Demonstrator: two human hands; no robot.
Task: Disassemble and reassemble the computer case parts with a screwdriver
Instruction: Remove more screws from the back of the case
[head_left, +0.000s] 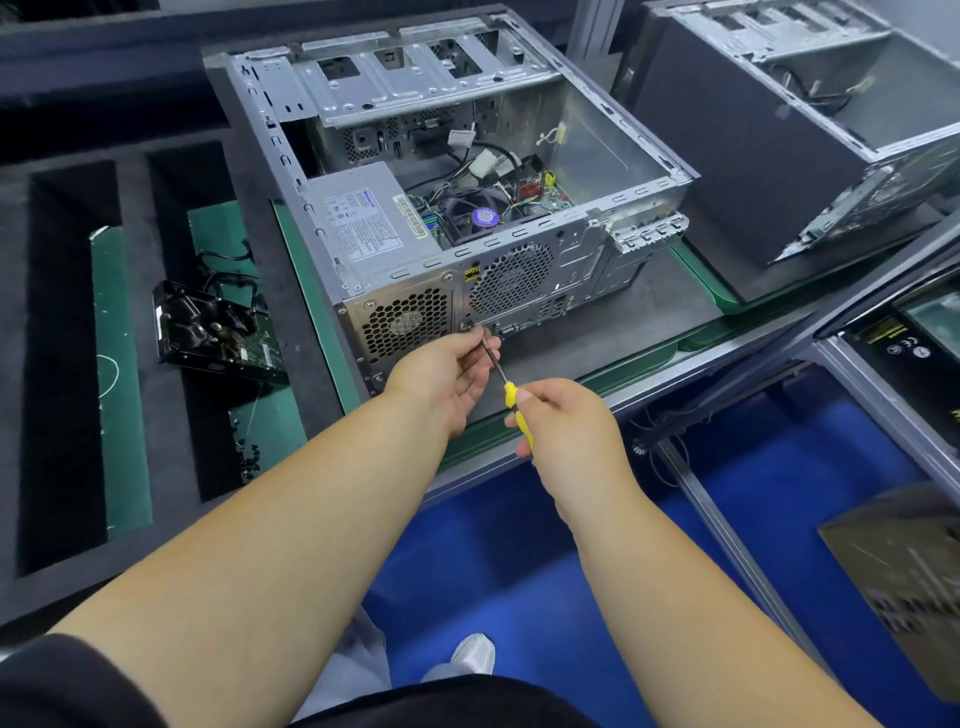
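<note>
Now: screwdriver (503, 382) slanted, long axis from yellow handle near the body up-left to tip at rear panel of open computer case (415, 208), beside the power supply (363, 218) grille. Right hand (561, 426) wrapped round handle. Left hand (447, 371) pinching shaft near tip. Tip and screw hidden behind left fingers. Case on bench (649, 317).
</note>
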